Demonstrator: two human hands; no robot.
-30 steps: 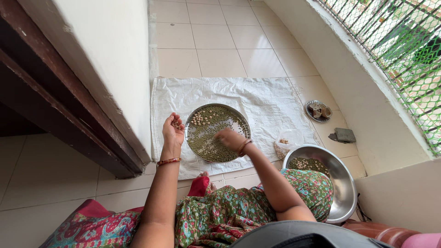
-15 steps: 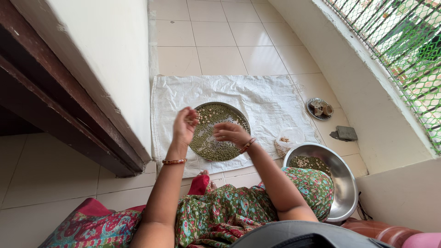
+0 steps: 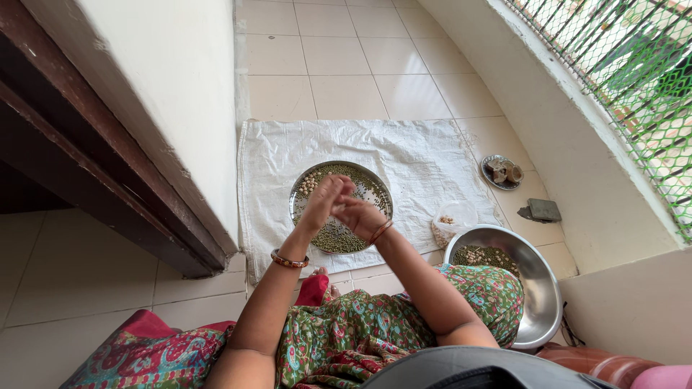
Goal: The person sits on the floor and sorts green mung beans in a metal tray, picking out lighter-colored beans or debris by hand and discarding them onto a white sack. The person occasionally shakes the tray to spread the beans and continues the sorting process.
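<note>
A round steel plate [image 3: 305,179] spread with small green lentils lies on a white cloth [image 3: 404,148] on the tiled floor. Both hands are raised together just above the plate's middle. My left hand [image 3: 324,200] has its fingers pinched against the fingers of my right hand [image 3: 358,214]; what lies between them is too small to make out. A beaded bangle circles the left wrist, and thin bangles the right. A paler patch of grains sits at the plate's left.
A large steel bowl [image 3: 537,302] with some lentils stands at the right beside my knee. A small plastic bag [image 3: 454,220] lies on the cloth's edge. A small steel dish [image 3: 502,171] and a dark flat object [image 3: 543,209] sit near the curved wall. A white wall rises left.
My left hand moved right from the plate's left rim, and my right hand lifted off the lentils; the two hands now meet above the plate.
</note>
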